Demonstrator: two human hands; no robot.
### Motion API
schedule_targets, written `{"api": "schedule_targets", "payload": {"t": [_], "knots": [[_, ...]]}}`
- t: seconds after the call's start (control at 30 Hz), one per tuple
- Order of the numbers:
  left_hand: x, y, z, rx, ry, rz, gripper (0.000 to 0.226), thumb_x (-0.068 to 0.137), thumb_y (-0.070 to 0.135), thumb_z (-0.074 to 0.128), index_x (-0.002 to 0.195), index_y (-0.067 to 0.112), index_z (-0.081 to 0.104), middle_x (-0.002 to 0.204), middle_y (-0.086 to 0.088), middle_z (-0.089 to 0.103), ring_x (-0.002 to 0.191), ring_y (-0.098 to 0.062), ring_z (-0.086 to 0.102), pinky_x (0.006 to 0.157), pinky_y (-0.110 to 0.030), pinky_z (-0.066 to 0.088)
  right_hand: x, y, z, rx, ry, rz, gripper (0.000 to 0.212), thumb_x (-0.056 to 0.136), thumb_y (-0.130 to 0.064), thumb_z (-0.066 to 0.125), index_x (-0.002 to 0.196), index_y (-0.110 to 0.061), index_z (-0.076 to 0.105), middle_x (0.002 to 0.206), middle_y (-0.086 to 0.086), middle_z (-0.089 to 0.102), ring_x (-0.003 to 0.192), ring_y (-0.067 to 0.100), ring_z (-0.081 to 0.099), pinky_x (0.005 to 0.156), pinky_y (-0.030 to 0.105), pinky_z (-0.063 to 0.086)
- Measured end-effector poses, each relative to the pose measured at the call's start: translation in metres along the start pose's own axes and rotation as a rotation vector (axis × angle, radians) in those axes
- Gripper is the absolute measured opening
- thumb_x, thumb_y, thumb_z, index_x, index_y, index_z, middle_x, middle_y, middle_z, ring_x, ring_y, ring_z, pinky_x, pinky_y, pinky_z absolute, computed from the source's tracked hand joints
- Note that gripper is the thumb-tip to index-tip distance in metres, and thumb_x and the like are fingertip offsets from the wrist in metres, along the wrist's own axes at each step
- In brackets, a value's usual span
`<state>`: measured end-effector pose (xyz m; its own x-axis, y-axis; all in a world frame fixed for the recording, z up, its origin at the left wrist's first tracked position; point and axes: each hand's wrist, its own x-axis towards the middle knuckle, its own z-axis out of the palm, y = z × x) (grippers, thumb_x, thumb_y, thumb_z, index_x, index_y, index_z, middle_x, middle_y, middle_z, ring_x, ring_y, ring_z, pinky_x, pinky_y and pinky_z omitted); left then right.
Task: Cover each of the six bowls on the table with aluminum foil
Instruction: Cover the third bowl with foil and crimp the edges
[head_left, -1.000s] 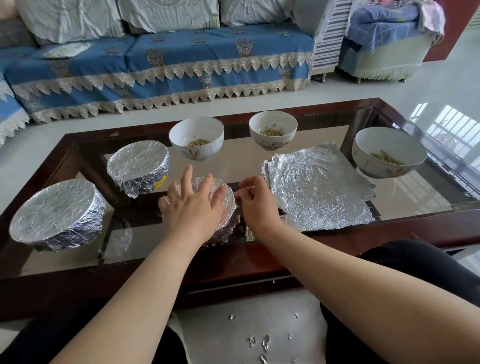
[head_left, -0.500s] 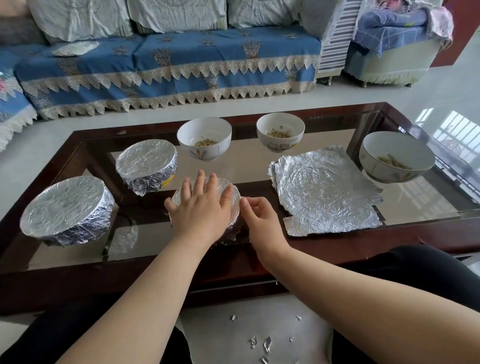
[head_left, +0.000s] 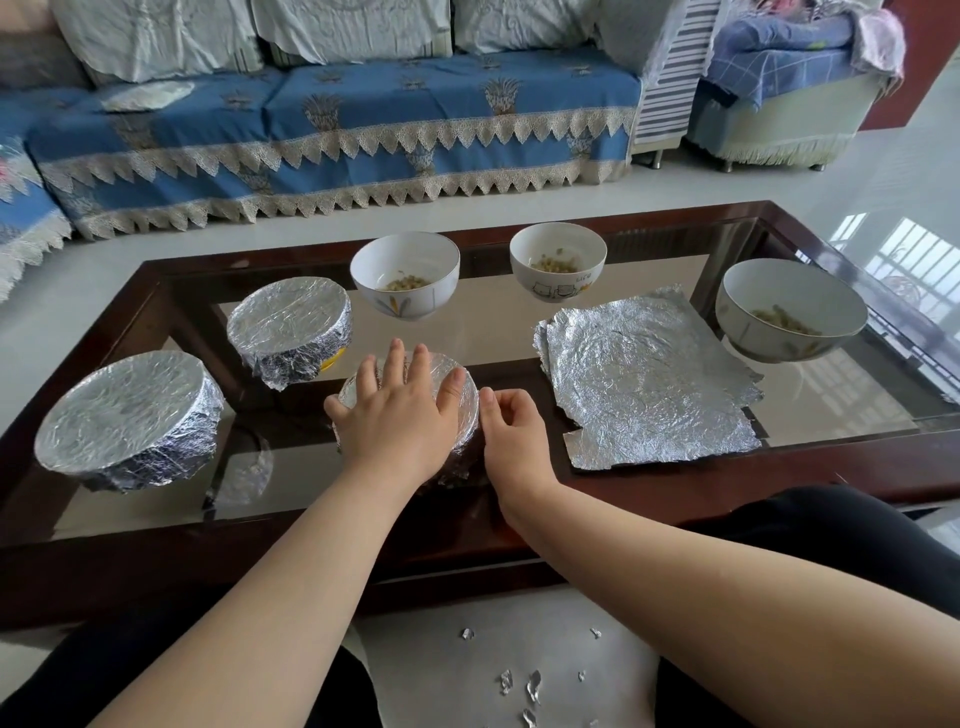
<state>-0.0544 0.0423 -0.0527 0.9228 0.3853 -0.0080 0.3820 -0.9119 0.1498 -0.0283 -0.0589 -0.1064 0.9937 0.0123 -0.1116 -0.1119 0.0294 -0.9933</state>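
Pressing flat on the foil top of the nearest bowl (head_left: 465, 410), the left hand (head_left: 397, 415) is seen with its fingers straight and spread. The right hand (head_left: 511, 431) is placed at the bowl's right side, its curled fingers pinching the foil edge. Two covered bowls (head_left: 130, 415) (head_left: 291, 325) stand to the left on the glass table (head_left: 675, 493). Three open bowls (head_left: 405, 275) (head_left: 558, 260) (head_left: 792, 309) are behind; on the middle one "Life" seems to be written. Foil sheets (head_left: 649, 379) lie at the right.

Soft daylight, window glare on glass table (head_left: 852, 395), edges warped
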Motion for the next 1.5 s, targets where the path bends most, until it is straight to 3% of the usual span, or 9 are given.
{"api": "schedule_targets", "payload": {"t": [0.2,0.37,0.57,0.73,0.8,0.9,1.0,1.17,1.5], "knots": [[0.000,0.000,0.000,0.005,-0.001,0.000,0.072,0.096,0.067,0.005,0.158,0.031,0.015,0.167,0.005,0.006,0.152,-0.023,0.004,0.111,-0.062,0.018,0.009,-0.005,0.000,-0.018,-0.010,0.019,0.003,0.095,-0.019,0.058,0.093,-0.018,0.059,0.078,-0.008,0.056,0.067,0.002,0.049,0.072,0.018,0.043],[0.001,0.001,-0.001,-0.002,-0.023,-0.001,0.071,0.093,0.071,0.005,0.156,0.040,0.014,0.167,0.003,0.004,0.152,-0.027,0.002,0.110,-0.064,0.015,0.010,-0.011,-0.001,-0.096,0.001,-0.104,0.014,0.091,-0.010,0.061,0.087,-0.021,0.055,0.076,-0.012,0.057,0.067,-0.001,0.051,0.071,0.016,0.041],[-0.001,0.003,-0.007,-0.010,-0.059,-0.004,0.066,0.093,0.072,0.007,0.154,0.046,0.015,0.167,0.004,-0.005,0.152,-0.030,0.002,0.110,-0.064,0.015,0.004,-0.016,-0.011,-0.026,0.008,-0.118,0.013,0.103,-0.027,0.040,0.111,-0.020,0.045,0.083,-0.008,0.072,0.087,0.007,0.065,0.080,0.024,0.048],[-0.001,-0.006,-0.022,-0.010,-0.159,0.024,0.069,0.088,0.079,0.004,0.151,0.055,0.016,0.166,0.012,0.003,0.149,-0.029,0.008,0.111,-0.060,0.021,-0.020,-0.010,-0.018,-0.090,-0.172,-0.151,0.022,0.102,-0.032,0.041,0.110,-0.015,0.053,0.104,-0.010,0.063,0.088,-0.013,0.055,0.078,0.004,0.039],[-0.004,-0.012,-0.024,0.062,-0.140,0.036,0.070,0.086,0.081,0.004,0.151,0.056,0.015,0.165,0.009,0.011,0.145,-0.031,0.016,0.109,-0.057,0.025,-0.021,-0.004,-0.019,-0.113,-0.246,-0.138,0.022,0.103,-0.028,0.041,0.117,-0.017,0.052,0.129,-0.008,0.054,0.107,-0.015,0.048,0.085,-0.003,0.032],[-0.007,-0.017,-0.019,0.126,-0.072,0.053,0.072,0.086,0.079,0.005,0.151,0.052,0.019,0.160,0.003,0.022,0.141,-0.032,0.020,0.108,-0.055,0.023,-0.021,0.002,-0.019,-0.105,-0.302,-0.164,0.031,0.103,-0.027,0.039,0.131,-0.016,0.049,0.143,-0.006,0.042,0.131,-0.007,0.035,0.107,0.007,0.027],[-0.009,-0.020,-0.010,0.137,0.017,0.103,0.076,0.086,0.077,0.005,0.152,0.046,0.023,0.156,-0.004,0.027,0.144,-0.032,0.015,0.115,-0.061,0.011,-0.022,0.007,-0.015,-0.039,-0.316,-0.100,0.026,0.103,-0.032,0.039,0.126,-0.025,0.048,0.124,0.001,0.060,0.117,0.008,0.057,0.106,0.037,0.042],[-0.008,-0.023,-0.003,0.026,0.084,0.121,0.096,0.072,0.077,-0.008,0.152,0.040,0.030,0.154,-0.009,0.030,0.140,-0.034,0.025,0.116,-0.050,0.018,-0.013,0.005,-0.010,0.025,-0.287,-0.013,0.011,0.099,-0.036,0.045,0.107,-0.034,0.053,0.096,0.011,0.066,0.083,0.017,0.062,0.091,0.052,0.050],[-0.007,-0.020,-0.004,0.039,0.052,0.095,0.076,0.086,0.070,0.008,0.154,0.039,0.026,0.156,-0.009,0.026,0.142,-0.033,0.022,0.114,-0.049,0.022,-0.003,0.007,-0.005,0.064,-0.146,0.101,0.014,0.098,-0.033,0.053,0.091,-0.021,0.057,0.083,0.002,0.060,0.076,0.013,0.055,0.076,0.031,0.047]]}}
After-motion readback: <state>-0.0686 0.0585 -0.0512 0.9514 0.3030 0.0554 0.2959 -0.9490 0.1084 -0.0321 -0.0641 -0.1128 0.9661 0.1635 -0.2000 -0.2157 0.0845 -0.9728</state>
